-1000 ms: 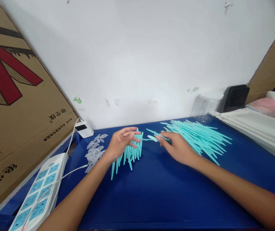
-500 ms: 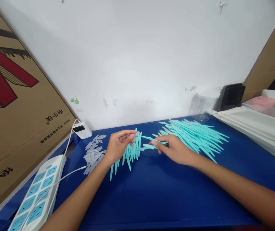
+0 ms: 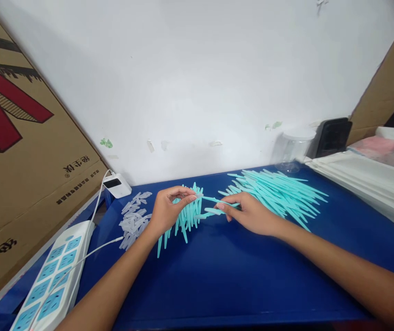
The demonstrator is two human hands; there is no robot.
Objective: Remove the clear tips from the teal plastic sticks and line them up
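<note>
Over the blue surface (image 3: 224, 285), the left hand (image 3: 169, 207) pinched a small translucent piece (image 3: 199, 196) at the tip of a turquoise stick (image 3: 210, 199), which the right hand (image 3: 254, 215) held between its fingers, a larger turquoise pile (image 3: 277, 194) lying just beyond that hand

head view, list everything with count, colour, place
table: one, blue, centre
wall: one, white, back
right stick pile: many, turquoise, right
left stick pile: many, turquoise, centre
held sticks: at least two, turquoise, centre
small pieces: many, translucent, table's left
power strip: one, white-blue, lower left
cables: count unclear, white, left
device: one, white, back left
jar: one, clear, back right
flat object: one, black, beside jar
stack: one, white, far right
packet: one, pink, far right
cardboard: two, brown, left and right
left hand: one, centre, pinching pale piece
right hand: one, centre, gripping held sticks
</note>
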